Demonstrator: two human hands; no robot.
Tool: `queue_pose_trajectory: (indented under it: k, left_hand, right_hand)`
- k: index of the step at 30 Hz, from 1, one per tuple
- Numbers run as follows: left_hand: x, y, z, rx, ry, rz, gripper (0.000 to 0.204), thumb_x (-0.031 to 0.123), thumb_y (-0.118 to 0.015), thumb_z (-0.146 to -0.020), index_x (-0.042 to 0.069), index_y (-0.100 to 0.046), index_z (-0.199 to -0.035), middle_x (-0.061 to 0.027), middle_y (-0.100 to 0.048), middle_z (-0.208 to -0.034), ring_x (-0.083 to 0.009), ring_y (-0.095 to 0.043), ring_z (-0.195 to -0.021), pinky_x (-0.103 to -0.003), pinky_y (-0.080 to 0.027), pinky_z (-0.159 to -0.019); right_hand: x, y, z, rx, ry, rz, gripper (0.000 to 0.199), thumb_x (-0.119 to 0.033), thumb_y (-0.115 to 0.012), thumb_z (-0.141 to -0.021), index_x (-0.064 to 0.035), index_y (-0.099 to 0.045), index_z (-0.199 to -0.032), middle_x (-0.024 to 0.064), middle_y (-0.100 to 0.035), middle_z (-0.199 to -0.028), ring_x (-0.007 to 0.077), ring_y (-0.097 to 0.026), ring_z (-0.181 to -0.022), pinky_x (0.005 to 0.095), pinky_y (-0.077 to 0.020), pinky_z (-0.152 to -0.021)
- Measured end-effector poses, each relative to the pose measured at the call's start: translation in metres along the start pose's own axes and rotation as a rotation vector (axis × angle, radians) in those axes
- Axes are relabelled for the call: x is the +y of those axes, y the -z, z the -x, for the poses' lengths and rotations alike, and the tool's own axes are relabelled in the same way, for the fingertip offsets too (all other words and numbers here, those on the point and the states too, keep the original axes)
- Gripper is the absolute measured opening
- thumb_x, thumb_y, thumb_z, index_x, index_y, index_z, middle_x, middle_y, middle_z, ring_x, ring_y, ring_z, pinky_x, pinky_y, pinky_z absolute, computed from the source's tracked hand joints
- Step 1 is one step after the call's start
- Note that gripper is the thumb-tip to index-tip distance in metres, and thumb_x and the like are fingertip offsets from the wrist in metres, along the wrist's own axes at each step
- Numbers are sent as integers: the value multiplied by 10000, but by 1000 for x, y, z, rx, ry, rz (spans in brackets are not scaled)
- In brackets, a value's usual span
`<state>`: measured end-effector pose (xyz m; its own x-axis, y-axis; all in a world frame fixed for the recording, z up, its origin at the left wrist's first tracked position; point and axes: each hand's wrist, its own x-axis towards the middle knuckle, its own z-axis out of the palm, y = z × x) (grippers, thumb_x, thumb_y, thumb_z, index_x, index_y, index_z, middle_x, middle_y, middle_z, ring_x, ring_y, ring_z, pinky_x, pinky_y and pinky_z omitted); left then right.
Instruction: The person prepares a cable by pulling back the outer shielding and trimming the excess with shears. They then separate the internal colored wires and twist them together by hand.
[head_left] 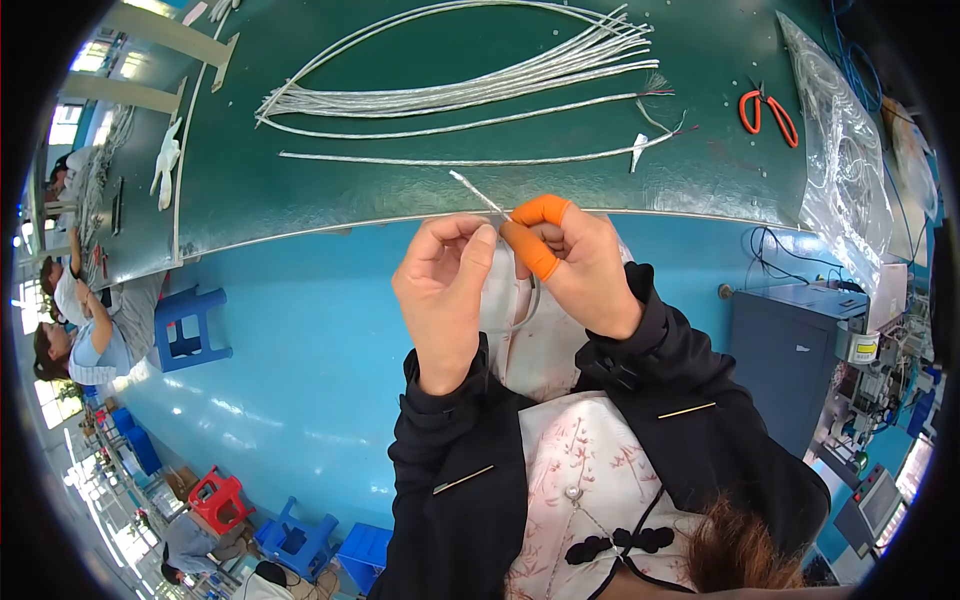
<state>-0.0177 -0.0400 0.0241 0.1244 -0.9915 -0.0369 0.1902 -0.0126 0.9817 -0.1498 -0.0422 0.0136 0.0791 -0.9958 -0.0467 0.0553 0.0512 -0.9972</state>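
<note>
Pinching silver cable, left hand, right hand raised, seemingly touching.

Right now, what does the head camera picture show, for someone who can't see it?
Two hands, left hand and right hand with orange finger covers, pinch one thin silver cable above a green table holding more silver cables and orange scissors.

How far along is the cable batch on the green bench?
Looks done, hedged: three single cables lie apart from the rest, some with bared wire ends at the right. In hand: the left hand and right hand, with orange finger cots, pinch one silver cable. Left: a fanned bundle lies farther back. Orange scissors sit unused.
</note>
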Motion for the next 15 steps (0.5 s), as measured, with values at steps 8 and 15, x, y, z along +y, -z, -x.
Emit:
queue_pose_trajectory:
  k: [8,15]
  left_hand:
    - [2,5,-2,-32,159,105,121,35,-649,-816,-9,-625,-926,-17,-600,-858,-75,-524,-795,-212,-423,-697]
    - [-3,9,-3,-12,216,174,102,28,-652,-804,-2,-624,-898,-15,-596,-831,-72,-516,-743,-206,-419,-638]
  right_hand:
    - [6,-2,0,109,382,459,144,11,-668,-780,19,-587,-899,56,-600,-658,80,-544,-516,206,-397,-445]
    - [15,-8,-4,207,646,623,180,21,-701,-726,-5,-603,-875,85,-593,-640,134,-547,-483,229,-397,-426]
